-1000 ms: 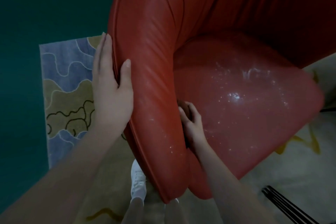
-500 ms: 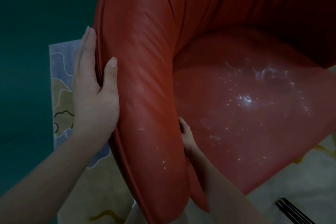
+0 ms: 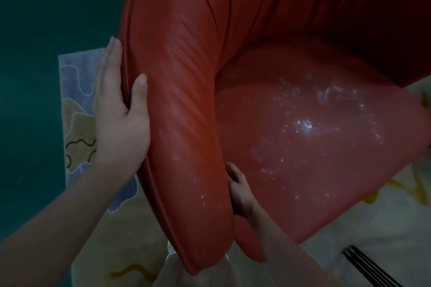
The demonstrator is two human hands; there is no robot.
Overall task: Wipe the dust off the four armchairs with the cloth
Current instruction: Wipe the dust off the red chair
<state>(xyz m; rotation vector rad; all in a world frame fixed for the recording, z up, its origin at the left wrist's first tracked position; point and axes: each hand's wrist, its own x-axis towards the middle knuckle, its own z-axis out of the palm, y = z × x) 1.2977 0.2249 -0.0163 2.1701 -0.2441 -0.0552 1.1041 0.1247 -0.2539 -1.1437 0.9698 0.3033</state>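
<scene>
A red leather armchair (image 3: 186, 100) fills the view, seen from above its left armrest. White dust specks lie on the seat cushion (image 3: 314, 147) and on the armrest's lower part. My left hand (image 3: 116, 119) rests on the armrest's outer side with straight fingers, the thumb lying over the top. My right hand (image 3: 240, 189) is tucked in the crease between armrest and seat cushion, fingers curled. A dark sliver of the cloth (image 3: 234, 207) shows under that hand; the remainder is hidden.
A patterned blue and tan rug (image 3: 79, 112) lies left of the chair on a dark teal floor (image 3: 35, 53). A cream rug with yellow lines (image 3: 373, 228) lies under the chair's front. Thin black rods (image 3: 368, 268) cross the lower right corner.
My right hand has slid down the crease toward the chair's front, and less of it shows. My left hand has stayed on the armrest's outer side.
</scene>
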